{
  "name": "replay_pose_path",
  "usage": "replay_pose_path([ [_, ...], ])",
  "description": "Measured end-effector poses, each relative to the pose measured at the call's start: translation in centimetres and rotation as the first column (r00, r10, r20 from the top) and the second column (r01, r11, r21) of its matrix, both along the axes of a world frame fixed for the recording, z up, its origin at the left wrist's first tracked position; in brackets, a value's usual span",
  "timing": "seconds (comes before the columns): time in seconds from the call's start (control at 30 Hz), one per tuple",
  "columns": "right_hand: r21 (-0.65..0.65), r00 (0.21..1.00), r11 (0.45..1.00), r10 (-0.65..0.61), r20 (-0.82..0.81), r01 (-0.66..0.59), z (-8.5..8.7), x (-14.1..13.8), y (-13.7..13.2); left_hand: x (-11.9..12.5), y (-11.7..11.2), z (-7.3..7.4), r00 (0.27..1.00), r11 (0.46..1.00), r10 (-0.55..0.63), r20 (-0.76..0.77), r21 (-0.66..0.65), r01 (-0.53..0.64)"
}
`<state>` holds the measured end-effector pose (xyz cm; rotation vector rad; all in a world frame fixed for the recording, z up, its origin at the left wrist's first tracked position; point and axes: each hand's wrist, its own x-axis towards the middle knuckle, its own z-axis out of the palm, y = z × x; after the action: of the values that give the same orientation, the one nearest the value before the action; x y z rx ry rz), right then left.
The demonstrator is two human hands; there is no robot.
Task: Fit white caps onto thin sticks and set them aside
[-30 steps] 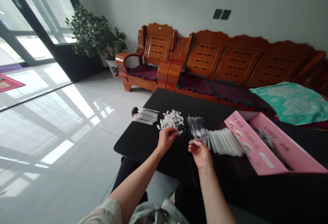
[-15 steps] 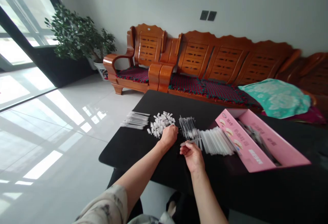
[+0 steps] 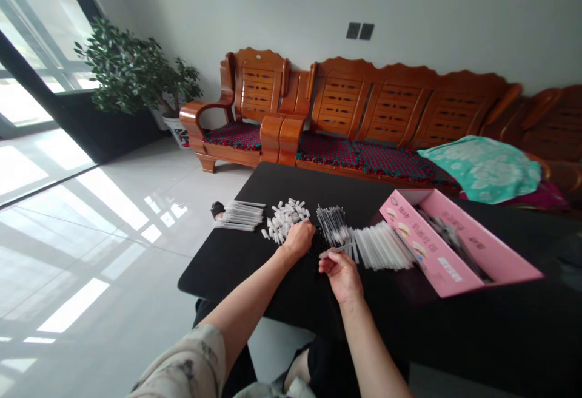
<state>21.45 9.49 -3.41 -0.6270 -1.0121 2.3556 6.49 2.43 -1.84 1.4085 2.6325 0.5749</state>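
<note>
My left hand is curled, knuckles up, over small black parts beside a heap of white caps on the black table; what its fingers hold is hidden. My right hand pinches a thin clear tube, held level just above the table. Behind that lie a bundle of thin refills and a row of clear tubes. Farther left lies a stack of finished white pens.
An open pink box with dark contents stands at the right. Behind the table are a wooden armchair and a wooden sofa with a teal cloth. A potted plant stands by the window; glossy floor lies left.
My left hand moved from above the white caps down and right onto the black parts and curled shut. My right hand kept hold of the tube. The view shifted.
</note>
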Motion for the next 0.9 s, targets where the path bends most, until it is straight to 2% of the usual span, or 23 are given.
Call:
replay_pose_path([
  [0.17, 0.002, 1.0, 1.0, 0.017, -0.015, -0.017, -0.2, 0.0, 0.1, 0.1, -0.2, 0.2, 0.999, 0.999, -0.032, -0.013, 0.033, 0.032],
  [0.23, 0.003, 0.999, 1.0, 0.025, -0.022, -0.025, -0.2, 0.0, 0.1, 0.2, -0.4, 0.4, 1.0, 0.995, -0.021, -0.003, 0.1, 0.022],
  [0.3, 0.004, 0.999, 1.0, 0.026, -0.027, -0.026, -0.3, 0.1, 0.0, 0.4, -0.8, 0.5, 0.999, 0.975, -0.002, 0.036, 0.224, -0.006],
  [0.4, 0.019, 0.999, 0.999, 0.032, -0.027, -0.031, -0.3, 0.2, 0.0, 1.1, -1.9, 0.6, 0.99, 0.896, 0.015, 0.143, 0.437, -0.076],
  [0.47, 0.036, 0.999, 0.999, 0.038, -0.027, -0.037, -0.3, 0.2, -0.2, 1.7, -2.9, 0.3, 0.971, 0.833, 0.018, 0.239, 0.534, -0.147],
  [0.57, 0.041, 0.999, 0.999, 0.019, -0.041, -0.017, -0.2, -0.1, -0.5, 2.6, -4.4, -0.3, 0.924, 0.756, -0.002, 0.383, 0.606, -0.249],
  [0.7, 0.002, 0.996, 1.0, -0.008, -0.09, 0.008, -0.1, -1.0, -0.8, 3.3, -5.2, -1.0, 0.884, 0.69, -0.069, 0.462, 0.662, -0.292],
  [0.77, -0.007, 0.994, 1.0, 0.007, -0.111, -0.008, 0.0, -1.5, -0.9, 3.3, -5.2, -1.2, 0.836, 0.659, -0.112, 0.538, 0.67, -0.342],
  [0.9, 0.0, 0.987, 1.0, 0.031, -0.156, -0.031, 0.3, -2.7, -0.9, 2.9, -4.9, -1.3, 0.64, 0.566, -0.254, 0.725, 0.648, -0.51],
])
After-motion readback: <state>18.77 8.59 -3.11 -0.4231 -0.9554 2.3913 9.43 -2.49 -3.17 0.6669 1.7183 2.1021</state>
